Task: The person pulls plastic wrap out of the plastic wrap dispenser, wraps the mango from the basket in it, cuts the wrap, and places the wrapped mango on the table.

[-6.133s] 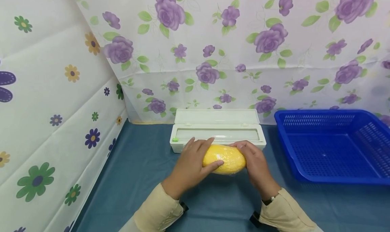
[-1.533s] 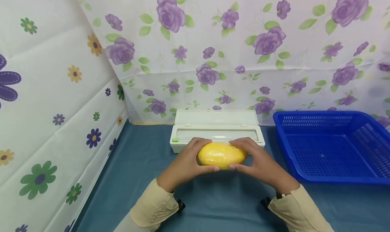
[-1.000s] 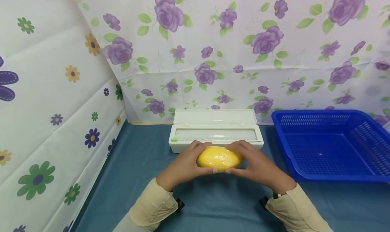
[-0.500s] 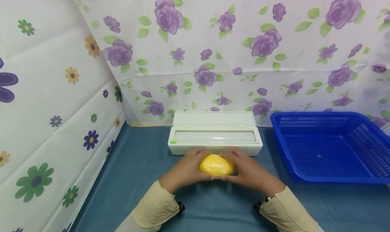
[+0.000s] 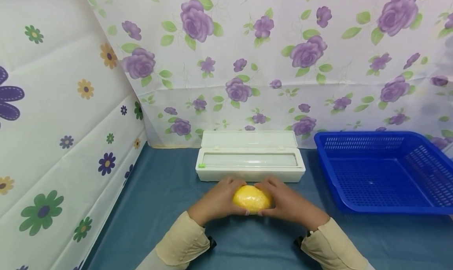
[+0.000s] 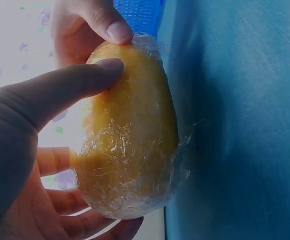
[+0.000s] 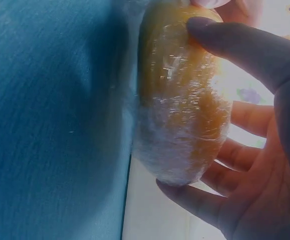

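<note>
A smooth yellow oval fruit (image 5: 252, 199), wrapped in clear cling film, is held between both hands in front of the white cling film dispenser. My left hand (image 5: 220, 199) grips its left end, thumb on the near side and fingers curled round the far side. On the other end my right hand (image 5: 288, 202) has the same kind of hold, the thumb tips close together. Both wrist views show the film, crinkled over the fruit (image 6: 130, 135), with loose edges at its ends. Whether the fruit touches the table is hard to tell.
The white cling film dispenser (image 5: 249, 175) stands behind the hands, lid raised, its roll visible and a green slider at its left. A blue plastic basket (image 5: 327, 175) sits to the right on the blue-green tablecloth (image 5: 162, 183). Flowered sheets (image 5: 212, 116) hang behind and at left.
The fruit has come lower and nearer to me, away from the dispenser. Earlier my left hand lay spread over its left end; now both hands grip it symmetrically by its ends.
</note>
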Demonstrator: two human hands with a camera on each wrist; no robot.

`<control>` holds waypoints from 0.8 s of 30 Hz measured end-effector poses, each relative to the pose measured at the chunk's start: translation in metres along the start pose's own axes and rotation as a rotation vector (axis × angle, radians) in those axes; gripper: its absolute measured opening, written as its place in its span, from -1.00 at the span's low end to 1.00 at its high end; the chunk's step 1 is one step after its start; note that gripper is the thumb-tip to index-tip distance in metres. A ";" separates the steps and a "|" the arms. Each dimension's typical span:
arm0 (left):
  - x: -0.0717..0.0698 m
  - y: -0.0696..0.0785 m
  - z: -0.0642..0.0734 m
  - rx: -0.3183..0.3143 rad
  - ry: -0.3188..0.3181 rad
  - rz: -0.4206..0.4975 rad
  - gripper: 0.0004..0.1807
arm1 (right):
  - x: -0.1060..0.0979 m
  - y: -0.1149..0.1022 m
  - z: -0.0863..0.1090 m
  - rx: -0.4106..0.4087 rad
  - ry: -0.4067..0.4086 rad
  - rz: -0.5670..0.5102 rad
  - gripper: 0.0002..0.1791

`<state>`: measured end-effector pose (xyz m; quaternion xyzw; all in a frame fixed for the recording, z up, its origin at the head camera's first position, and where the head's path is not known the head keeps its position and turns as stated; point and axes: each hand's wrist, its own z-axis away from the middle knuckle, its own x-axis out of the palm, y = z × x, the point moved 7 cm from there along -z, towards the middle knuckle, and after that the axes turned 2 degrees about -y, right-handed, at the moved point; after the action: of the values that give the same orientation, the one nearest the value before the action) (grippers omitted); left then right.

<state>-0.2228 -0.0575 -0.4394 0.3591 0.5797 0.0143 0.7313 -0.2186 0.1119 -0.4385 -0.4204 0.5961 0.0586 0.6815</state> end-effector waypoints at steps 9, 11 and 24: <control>0.008 -0.002 0.001 -0.009 -0.018 -0.024 -0.25 | 0.011 0.005 -0.001 0.044 -0.088 -0.033 -0.22; 0.010 -0.002 0.001 -0.013 -0.024 -0.028 -0.24 | 0.013 0.006 -0.002 0.051 -0.110 -0.049 -0.21; 0.015 -0.003 -0.002 -0.046 -0.059 0.009 -0.19 | 0.014 0.010 -0.001 0.066 -0.125 -0.047 -0.10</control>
<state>-0.2205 -0.0524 -0.4533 0.3451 0.5560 0.0204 0.7559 -0.2212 0.1121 -0.4555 -0.4073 0.5439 0.0491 0.7320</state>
